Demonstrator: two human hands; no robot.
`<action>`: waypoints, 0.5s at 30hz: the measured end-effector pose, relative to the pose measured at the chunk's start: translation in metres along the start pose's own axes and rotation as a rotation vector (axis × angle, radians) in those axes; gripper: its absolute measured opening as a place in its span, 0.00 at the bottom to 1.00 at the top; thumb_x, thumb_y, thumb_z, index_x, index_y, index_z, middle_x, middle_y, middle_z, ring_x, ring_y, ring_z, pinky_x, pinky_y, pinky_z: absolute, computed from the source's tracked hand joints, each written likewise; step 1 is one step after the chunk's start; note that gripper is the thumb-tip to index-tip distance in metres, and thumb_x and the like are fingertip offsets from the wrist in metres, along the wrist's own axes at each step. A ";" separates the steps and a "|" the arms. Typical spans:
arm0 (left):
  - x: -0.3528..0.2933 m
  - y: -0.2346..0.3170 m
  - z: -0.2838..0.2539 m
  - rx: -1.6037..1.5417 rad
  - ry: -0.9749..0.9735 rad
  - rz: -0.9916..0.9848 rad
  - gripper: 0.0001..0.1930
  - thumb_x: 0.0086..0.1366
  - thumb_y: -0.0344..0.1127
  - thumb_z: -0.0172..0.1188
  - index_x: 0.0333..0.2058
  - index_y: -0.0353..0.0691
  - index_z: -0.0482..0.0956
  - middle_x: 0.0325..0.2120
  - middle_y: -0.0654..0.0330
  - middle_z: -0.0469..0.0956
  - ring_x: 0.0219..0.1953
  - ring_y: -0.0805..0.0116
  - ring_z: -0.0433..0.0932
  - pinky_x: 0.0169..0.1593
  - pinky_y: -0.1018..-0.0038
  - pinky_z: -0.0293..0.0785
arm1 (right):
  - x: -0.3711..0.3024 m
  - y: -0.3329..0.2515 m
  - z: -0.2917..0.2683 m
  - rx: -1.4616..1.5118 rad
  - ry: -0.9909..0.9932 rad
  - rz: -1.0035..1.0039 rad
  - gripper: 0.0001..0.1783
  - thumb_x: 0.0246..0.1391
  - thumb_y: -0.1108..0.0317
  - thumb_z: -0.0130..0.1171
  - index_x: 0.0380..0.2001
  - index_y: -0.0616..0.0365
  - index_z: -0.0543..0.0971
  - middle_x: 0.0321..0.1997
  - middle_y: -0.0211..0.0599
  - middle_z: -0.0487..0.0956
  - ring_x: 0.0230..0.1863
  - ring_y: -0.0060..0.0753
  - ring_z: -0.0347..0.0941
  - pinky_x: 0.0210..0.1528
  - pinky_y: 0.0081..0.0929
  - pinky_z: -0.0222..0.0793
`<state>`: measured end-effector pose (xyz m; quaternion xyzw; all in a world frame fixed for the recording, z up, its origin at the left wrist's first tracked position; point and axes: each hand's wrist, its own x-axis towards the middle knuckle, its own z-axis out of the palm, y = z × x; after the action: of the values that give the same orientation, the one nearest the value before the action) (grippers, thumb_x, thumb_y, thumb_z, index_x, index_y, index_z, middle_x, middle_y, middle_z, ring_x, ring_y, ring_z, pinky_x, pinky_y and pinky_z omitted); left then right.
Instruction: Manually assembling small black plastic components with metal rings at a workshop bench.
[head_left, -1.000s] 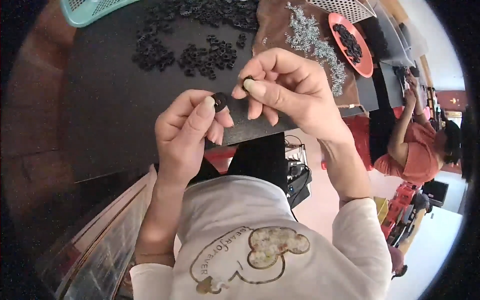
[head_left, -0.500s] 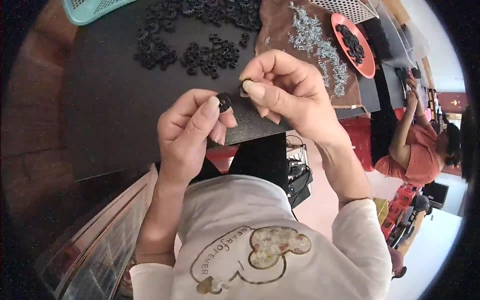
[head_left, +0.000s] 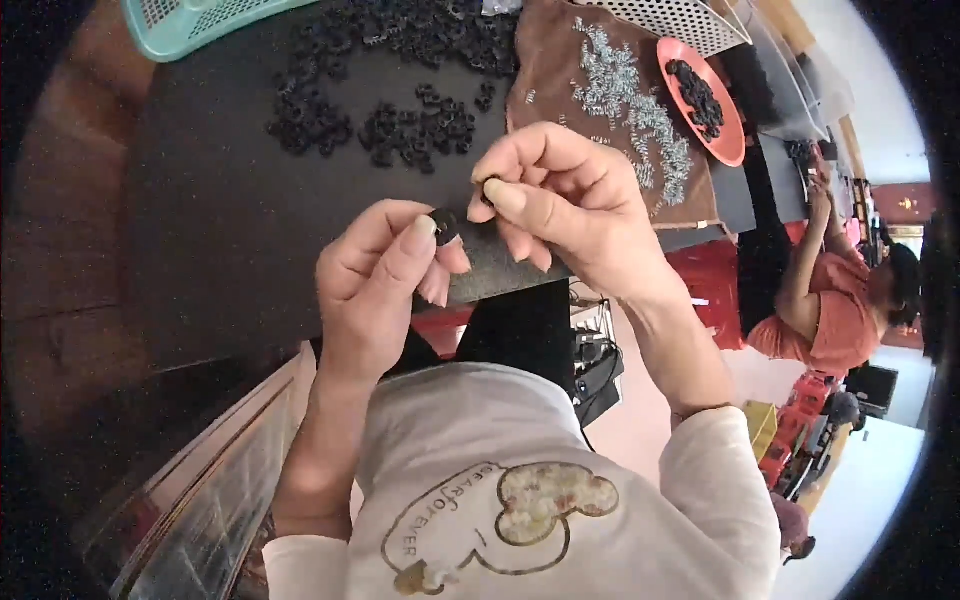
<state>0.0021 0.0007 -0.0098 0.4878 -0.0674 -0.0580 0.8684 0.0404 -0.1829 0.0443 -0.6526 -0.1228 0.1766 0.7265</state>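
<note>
Between thumb and fingers, my left hand point(head_left: 375, 265) pinches a small black plastic part point(head_left: 444, 226) above the table's near edge. Just to its right, my right hand point(head_left: 570, 205) is closed in a pinch on a smaller dark piece point(head_left: 489, 189), mostly covered by the fingertips. The two pieces are a short way apart. Beyond my hands lies a spread of small black ring-like parts point(head_left: 420, 130) on the dark table point(head_left: 230, 220). Many small metal springs point(head_left: 625, 85) are scattered on a brown cloth point(head_left: 540, 90) to the right.
A red-orange plate point(head_left: 733, 142) of small black pieces stands at the right, near a white perforated basket point(head_left: 690, 22). At the far left is a turquoise basket point(head_left: 160, 45). Another person point(head_left: 835, 305) in an orange shirt sits further right.
Both hands appear slightly lower in the picture, as does much of the scene, so the view has shifted a little. Each hand keeps its pinch, and the two pieces remain apart.
</note>
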 end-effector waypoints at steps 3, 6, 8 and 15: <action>0.000 0.000 0.000 -0.007 -0.012 0.016 0.11 0.71 0.35 0.51 0.36 0.33 0.75 0.26 0.60 0.77 0.23 0.83 0.67 0.29 0.83 0.67 | -0.003 0.002 -0.002 -0.038 0.021 -0.031 0.08 0.60 0.70 0.56 0.41 0.61 0.77 0.29 0.25 0.79 0.21 0.10 0.68 0.20 0.10 0.61; 0.001 -0.001 0.001 -0.003 -0.010 0.015 0.11 0.71 0.35 0.51 0.36 0.33 0.75 0.26 0.60 0.77 0.23 0.83 0.67 0.28 0.83 0.67 | -0.006 0.004 -0.005 -0.074 0.008 -0.006 0.09 0.61 0.69 0.57 0.42 0.61 0.78 0.28 0.23 0.78 0.21 0.08 0.64 0.21 0.10 0.58; 0.001 -0.001 0.002 0.000 -0.010 0.014 0.11 0.71 0.35 0.51 0.36 0.33 0.75 0.26 0.60 0.77 0.23 0.83 0.66 0.28 0.83 0.67 | -0.009 0.004 -0.006 -0.104 -0.010 -0.024 0.10 0.61 0.69 0.57 0.43 0.62 0.79 0.27 0.19 0.76 0.22 0.07 0.61 0.23 0.10 0.56; 0.002 -0.002 0.002 -0.024 -0.006 -0.019 0.11 0.71 0.35 0.50 0.37 0.33 0.75 0.26 0.59 0.77 0.22 0.82 0.67 0.28 0.82 0.66 | -0.011 0.003 -0.009 -0.185 0.071 -0.075 0.07 0.59 0.71 0.58 0.39 0.62 0.78 0.24 0.16 0.70 0.26 0.06 0.60 0.26 0.10 0.56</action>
<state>0.0033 -0.0026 -0.0101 0.4777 -0.0644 -0.0685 0.8735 0.0341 -0.1953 0.0410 -0.7179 -0.1370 0.1139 0.6730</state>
